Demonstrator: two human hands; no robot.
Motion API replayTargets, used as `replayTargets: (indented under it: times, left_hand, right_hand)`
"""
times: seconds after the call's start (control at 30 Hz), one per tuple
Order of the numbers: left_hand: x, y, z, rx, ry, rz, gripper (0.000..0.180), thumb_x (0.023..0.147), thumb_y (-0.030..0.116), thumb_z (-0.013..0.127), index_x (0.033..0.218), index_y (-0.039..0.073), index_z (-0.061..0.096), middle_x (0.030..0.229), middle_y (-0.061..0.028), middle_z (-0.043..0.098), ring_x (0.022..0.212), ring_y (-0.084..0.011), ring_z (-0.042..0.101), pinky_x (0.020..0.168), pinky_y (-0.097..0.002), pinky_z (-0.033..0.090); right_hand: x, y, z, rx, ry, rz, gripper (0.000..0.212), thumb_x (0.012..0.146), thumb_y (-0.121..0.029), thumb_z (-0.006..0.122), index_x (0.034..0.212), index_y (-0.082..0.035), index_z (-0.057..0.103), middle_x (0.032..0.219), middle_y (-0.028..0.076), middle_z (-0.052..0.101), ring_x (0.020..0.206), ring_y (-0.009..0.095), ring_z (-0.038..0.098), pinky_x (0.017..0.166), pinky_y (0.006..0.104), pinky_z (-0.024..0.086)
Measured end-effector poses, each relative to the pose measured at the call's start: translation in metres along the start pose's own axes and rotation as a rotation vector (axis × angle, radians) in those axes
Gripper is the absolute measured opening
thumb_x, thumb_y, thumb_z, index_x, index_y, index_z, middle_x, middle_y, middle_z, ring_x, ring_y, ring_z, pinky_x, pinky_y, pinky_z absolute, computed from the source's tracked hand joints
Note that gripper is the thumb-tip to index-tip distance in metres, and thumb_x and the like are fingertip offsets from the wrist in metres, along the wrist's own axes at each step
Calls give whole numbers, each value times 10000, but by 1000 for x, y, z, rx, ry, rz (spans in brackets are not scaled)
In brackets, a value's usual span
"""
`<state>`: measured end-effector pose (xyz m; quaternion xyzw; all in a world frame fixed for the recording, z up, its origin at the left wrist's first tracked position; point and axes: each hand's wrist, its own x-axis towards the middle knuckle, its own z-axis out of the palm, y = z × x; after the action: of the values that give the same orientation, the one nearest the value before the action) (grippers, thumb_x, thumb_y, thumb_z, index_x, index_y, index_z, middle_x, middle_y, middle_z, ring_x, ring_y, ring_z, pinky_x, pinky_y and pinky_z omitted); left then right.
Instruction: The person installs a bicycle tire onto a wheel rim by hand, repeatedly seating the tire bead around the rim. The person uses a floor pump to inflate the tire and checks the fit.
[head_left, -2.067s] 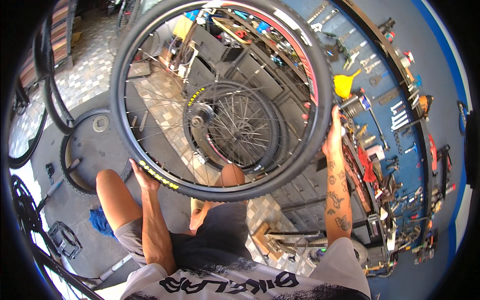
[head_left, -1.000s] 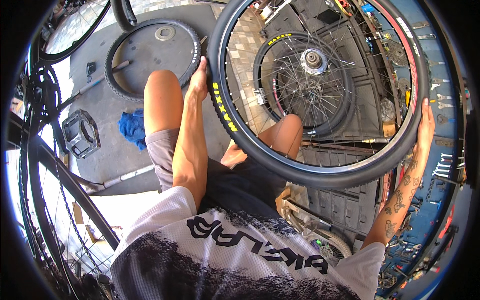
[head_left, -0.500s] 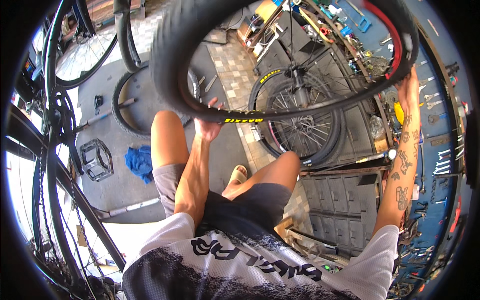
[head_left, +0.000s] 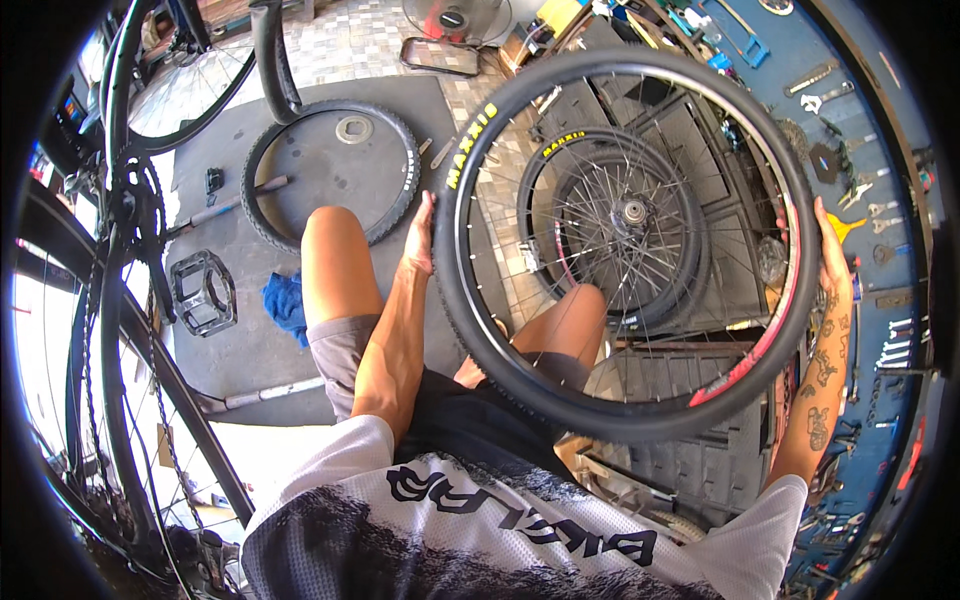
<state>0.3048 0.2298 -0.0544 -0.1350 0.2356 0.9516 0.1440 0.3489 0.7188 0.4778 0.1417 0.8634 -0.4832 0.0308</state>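
Note:
A bicycle wheel (head_left: 620,422) is held up before me, its face turned toward me. It has a black tyre with yellow lettering, a rim with a red section at lower right, thin spokes and a hub (head_left: 632,214). My left hand (head_left: 421,238) presses along the tyre's left side, fingers extended upward and close together. On the opposite side, my right hand (head_left: 832,262) grips the tyre, and some of its fingertips show inside the rim. Behind the held wheel, another wheel with a yellow-lettered tyre (head_left: 698,250) is seen through the spokes, partly hidden.
A bicycle (head_left: 130,190) stands close on my left. On the dark mat lie a loose tyre (head_left: 252,190), a black pedal (head_left: 203,294) and a blue cloth (head_left: 285,303). A fan (head_left: 450,20) stands beyond. Tools hang along the blue board (head_left: 880,330) at right.
The wheel has come down and nearer, tilting from a slanted edge-on pose to face me. My left hand has shifted from under the tyre to its left side; the right has lowered with it.

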Motion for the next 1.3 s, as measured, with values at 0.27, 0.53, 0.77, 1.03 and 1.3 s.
replayTargets:
  times: [0.27, 0.53, 0.77, 1.03, 1.3]
  left_hand:
    - [-11, 5, 12, -184, -76, -3, 653, 957, 712, 617, 1122, 94, 751, 920, -74, 778, 724, -214, 747, 659, -385, 644]
    - [9, -13, -6, -98, 17, 57, 721, 952, 779, 540, 1112, 99, 719, 853, -119, 740, 663, -266, 732, 582, -402, 633]
    - [1, -12, -2, -23, -70, 66, 711, 970, 769, 516, 1094, 95, 707, 842, -120, 723, 667, -258, 707, 578, -369, 606]
    - [-14, -5, 11, -19, -137, 86, 681, 1005, 715, 516, 1182, 79, 682, 903, -118, 700, 787, -254, 696, 656, -384, 607]
    - [-13, -7, 15, -21, -181, 170, 686, 1006, 709, 515, 1202, 70, 670, 905, -128, 696, 725, -239, 688, 625, -370, 610]
  right_hand:
    - [1, 35, -6, 5, 234, -106, 738, 1037, -731, 437, 1266, -90, 722, 999, 37, 780, 864, 116, 708, 739, 268, 546]
    - [-21, 34, -11, 34, 246, -174, 774, 1041, -698, 471, 1354, -14, 655, 1171, 122, 752, 968, 213, 761, 867, 304, 597]
    - [-30, 35, -18, -46, 275, -178, 804, 1034, -749, 429, 1252, -19, 687, 1103, 102, 733, 974, 159, 677, 902, 305, 535]
    - [-40, 23, -4, -105, 411, -224, 996, 1009, -791, 418, 1599, 11, 404, 1552, 165, 506, 1374, 224, 495, 1182, 365, 373]
    - [-59, 8, 20, -141, 441, -244, 1045, 993, -815, 409, 1667, -29, 275, 1676, 149, 354, 1478, 230, 391, 1240, 376, 298]
